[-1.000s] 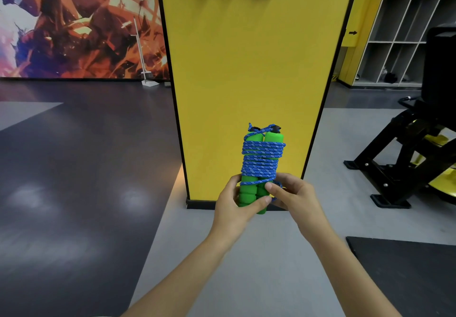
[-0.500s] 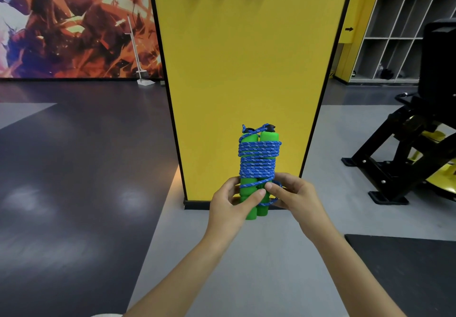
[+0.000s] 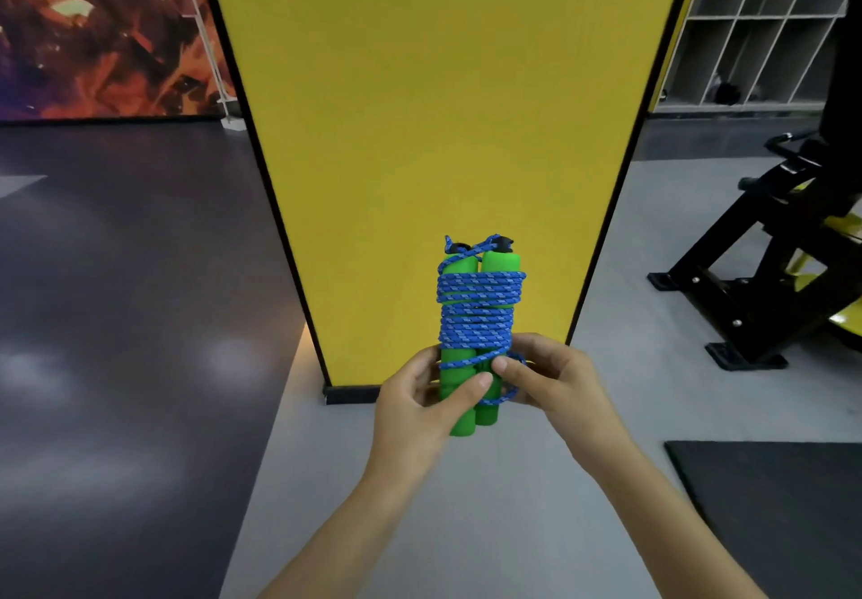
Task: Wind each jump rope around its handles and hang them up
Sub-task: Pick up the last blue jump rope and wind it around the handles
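A jump rope [image 3: 476, 314] with two green foam handles stands upright in front of me, its blue speckled cord wound many times around both handles. My left hand [image 3: 420, 405] grips the lower part of the handles, thumb across the front. My right hand [image 3: 548, 377] pinches a small loop of the cord at the bundle's lower right side. The handles' bottom ends stick out below my fingers.
A wide yellow pillar [image 3: 443, 108] with a black base rises just behind the bundle. A black and yellow exercise machine [image 3: 765, 281] stands at the right, a dark floor mat [image 3: 769, 505] at lower right, grey cubby shelves [image 3: 755, 38] behind, and a mural wall [image 3: 102, 29] at the left.
The view has tilted down, so the green handles hanging at the pillar's top have left the frame. The cord loop at the lower right has grown slightly; both hands keep their hold.
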Demonstrator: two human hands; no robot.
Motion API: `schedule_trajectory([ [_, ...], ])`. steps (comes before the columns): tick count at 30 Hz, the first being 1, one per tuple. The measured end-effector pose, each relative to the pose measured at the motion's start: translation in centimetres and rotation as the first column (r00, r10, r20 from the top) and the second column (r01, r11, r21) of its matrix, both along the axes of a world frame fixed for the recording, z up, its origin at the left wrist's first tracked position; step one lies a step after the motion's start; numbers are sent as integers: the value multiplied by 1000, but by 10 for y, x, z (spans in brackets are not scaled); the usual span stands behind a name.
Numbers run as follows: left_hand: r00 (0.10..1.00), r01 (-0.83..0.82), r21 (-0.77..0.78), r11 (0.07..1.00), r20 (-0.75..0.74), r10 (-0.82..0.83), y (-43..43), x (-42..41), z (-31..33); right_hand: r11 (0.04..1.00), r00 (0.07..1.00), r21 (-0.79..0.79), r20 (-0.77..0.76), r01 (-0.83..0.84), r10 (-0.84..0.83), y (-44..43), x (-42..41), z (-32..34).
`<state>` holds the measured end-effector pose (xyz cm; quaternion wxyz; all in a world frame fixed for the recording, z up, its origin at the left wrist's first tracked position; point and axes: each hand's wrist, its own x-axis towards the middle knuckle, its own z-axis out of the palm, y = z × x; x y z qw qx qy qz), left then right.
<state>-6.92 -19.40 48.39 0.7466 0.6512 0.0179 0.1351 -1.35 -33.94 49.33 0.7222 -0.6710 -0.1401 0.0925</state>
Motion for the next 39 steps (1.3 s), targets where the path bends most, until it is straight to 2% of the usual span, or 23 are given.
schedule_trajectory([
  [6, 1000, -7, 0, 1000, -25, 7, 20, 62, -2, 999, 999, -37, 12, 32, -31, 23, 61, -4],
  [11, 997, -10, -10, 1000, -71, 9, 30, 77, 26, 998, 999, -62, -24, 19, -21, 33, 81, 24],
  [22, 993, -24, -35, 999, -115, 20, 27, 81, 184, 998, 993, -46, -110, -34, 29, 30, 87, 181],
  [31, 996, -40, -15, 999, -84, 38, 17, 94, 314, 997, 997, -59, -63, -49, 46, 20, 104, 309],
  [39, 999, -27, 9, 1000, -44, 27, 9, 117, 385, 997, 999, -49, -14, -53, 52, 10, 124, 386],
])
